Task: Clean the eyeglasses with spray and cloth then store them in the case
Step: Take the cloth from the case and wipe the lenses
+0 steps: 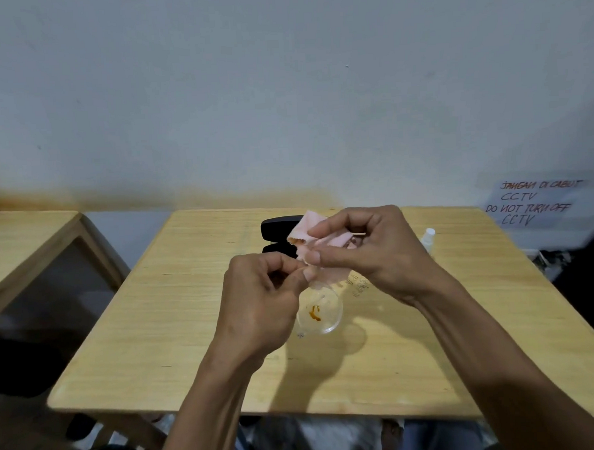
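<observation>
A light wooden table (177, 318) fills the lower middle of the view, with a second table (24, 236) of the same wood off to the left. On the wall at the right hangs a white paper sign (534, 202) with handwriting in red and dark ink: "JANGAN DI CABUT CCTV / DO NOT TURN OFF CCTV". The black case (278, 229) lies open at the far side of the table, partly behind the cloth. The right hand (371, 252) is curled closed, thumb and fingers pinching the pale pink cloth (318, 235) around part of the eyeglasses. The left hand (261, 294) is also curled, fingertips pinching the frame. The eyeglasses (321, 312) are held above the table centre; they are clear-framed, one round lens showing below the hands with an orange-brown smear on it. A small white-capped spray bottle (428, 237) stands behind the right hand; any label on it is too small to read
</observation>
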Demonstrator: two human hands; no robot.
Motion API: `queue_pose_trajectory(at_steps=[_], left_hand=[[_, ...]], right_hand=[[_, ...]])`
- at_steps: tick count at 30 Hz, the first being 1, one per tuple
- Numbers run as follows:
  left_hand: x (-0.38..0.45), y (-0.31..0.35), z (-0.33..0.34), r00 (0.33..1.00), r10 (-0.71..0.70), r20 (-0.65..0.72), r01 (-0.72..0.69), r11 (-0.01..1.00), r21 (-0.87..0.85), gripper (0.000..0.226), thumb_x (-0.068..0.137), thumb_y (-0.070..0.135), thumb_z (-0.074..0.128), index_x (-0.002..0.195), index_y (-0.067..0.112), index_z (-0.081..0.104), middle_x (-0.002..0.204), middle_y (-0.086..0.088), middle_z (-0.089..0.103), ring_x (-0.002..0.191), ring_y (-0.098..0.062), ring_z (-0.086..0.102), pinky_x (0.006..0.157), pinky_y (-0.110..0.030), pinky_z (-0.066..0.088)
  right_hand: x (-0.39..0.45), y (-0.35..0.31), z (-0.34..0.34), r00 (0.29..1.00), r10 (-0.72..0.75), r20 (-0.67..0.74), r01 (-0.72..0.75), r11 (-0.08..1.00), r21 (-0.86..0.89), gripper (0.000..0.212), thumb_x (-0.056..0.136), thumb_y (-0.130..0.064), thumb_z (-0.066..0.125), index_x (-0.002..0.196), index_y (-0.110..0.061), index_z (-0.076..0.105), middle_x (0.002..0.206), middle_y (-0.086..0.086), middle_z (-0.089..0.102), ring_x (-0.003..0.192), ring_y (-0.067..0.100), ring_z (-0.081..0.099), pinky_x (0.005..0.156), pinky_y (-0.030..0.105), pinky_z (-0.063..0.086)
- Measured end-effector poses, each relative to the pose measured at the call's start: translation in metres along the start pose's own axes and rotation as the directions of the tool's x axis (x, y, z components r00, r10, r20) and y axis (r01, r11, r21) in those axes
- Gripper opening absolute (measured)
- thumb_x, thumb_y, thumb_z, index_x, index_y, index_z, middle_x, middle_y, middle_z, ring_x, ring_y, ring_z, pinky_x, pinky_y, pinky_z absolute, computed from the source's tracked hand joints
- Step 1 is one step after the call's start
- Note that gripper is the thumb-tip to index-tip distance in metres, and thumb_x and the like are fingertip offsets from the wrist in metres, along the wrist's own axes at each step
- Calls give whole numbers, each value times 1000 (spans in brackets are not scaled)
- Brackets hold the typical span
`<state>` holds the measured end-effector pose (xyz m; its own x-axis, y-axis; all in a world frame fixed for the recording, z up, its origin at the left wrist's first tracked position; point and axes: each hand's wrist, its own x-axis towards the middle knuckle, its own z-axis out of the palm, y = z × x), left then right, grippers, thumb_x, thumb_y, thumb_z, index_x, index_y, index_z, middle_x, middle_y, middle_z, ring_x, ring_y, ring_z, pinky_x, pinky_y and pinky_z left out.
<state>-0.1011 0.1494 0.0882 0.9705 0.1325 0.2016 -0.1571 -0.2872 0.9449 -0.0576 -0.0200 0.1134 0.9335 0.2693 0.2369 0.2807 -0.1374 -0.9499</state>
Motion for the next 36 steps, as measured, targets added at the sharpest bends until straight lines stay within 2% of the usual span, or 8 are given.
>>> queue_pose_trajectory(at_steps=[4, 9, 13, 19, 24, 29, 33, 36], left_hand=[[-2, 0, -3, 1000, -3, 26, 4, 1000, -6, 15, 82, 17, 79, 67, 17, 77, 67, -9, 74, 63, -22, 63, 68, -48, 55], [-2, 0, 0, 999, 15, 38, -16, 999, 33, 12, 80, 22, 80, 69, 19, 77, 68, -13, 73, 66, -38, 63, 66, -50, 54], [-2, 3, 4, 999, 32, 27, -33, 998, 54, 15, 81, 20, 79, 67, 18, 76, 65, -12, 71, 55, -23, 50, 56, -36, 47], [-1, 6, -1, 1000, -2, 18, 3, 1000, -26, 15, 82, 13, 78, 68, 17, 77, 66, -2, 76, 62, -15, 66, 67, -40, 56], [-6, 1, -1, 997, 14, 78, -14, 1000, 8, 11, 80, 26, 78, 70, 20, 78, 70, -8, 76, 74, -41, 67, 73, -54, 56], [-4, 0, 6, 998, 31, 46, -34, 998, 60, 16, 81, 21, 79, 66, 18, 74, 65, -13, 70, 56, -19, 48, 59, -47, 49], [-4, 3, 6, 1000, 9, 7, -9, 1000, 17, 17, 81, 16, 79, 65, 17, 74, 62, -4, 72, 55, -11, 55, 58, -34, 49], [-4, 4, 1, 1000, -8, -6, 8, 1000, -18, 16, 82, 12, 78, 67, 17, 76, 65, 1, 75, 61, -15, 66, 64, -38, 55]], right_hand=[[-3, 4, -16, 998, 1, 58, 1, 999, -36, 16, 70, -7, 89, 83, -12, 82, 78, 2, 79, 71, 19, 68, 69, 34, 56], [-7, 7, -17, 996, -61, -62, 60, 998, -10, 12, 75, -15, 87, 86, -12, 82, 84, 7, 81, 77, 31, 74, 73, 46, 59], [-6, 8, -3, 989, -83, -123, 87, 996, 22, 15, 78, -20, 86, 91, -15, 83, 90, 1, 81, 85, 21, 74, 82, 52, 58], [-8, 9, -3, 997, -79, -25, 79, 997, 4, 18, 72, -20, 88, 89, -14, 83, 81, 9, 80, 74, 14, 66, 72, 35, 53], [-11, 11, -17, 997, -57, -44, 59, 998, 36, 16, 69, -25, 87, 83, -19, 84, 83, 10, 80, 76, 23, 65, 73, 39, 52], [-7, 7, -3, 990, -47, -136, 63, 991, 116, 8, 77, -11, 85, 83, -13, 81, 85, 7, 81, 75, 18, 70, 72, 34, 57], [-3, 6, 8, 990, -34, -135, 41, 998, 50, 14, 72, -11, 90, 82, -13, 81, 82, 3, 80, 76, 13, 70, 77, 38, 59], [-4, 5, 3, 998, -21, -61, 22, 1000, 11, 14, 70, -12, 91, 80, -16, 82, 75, 1, 77, 72, 13, 68, 73, 35, 55]])
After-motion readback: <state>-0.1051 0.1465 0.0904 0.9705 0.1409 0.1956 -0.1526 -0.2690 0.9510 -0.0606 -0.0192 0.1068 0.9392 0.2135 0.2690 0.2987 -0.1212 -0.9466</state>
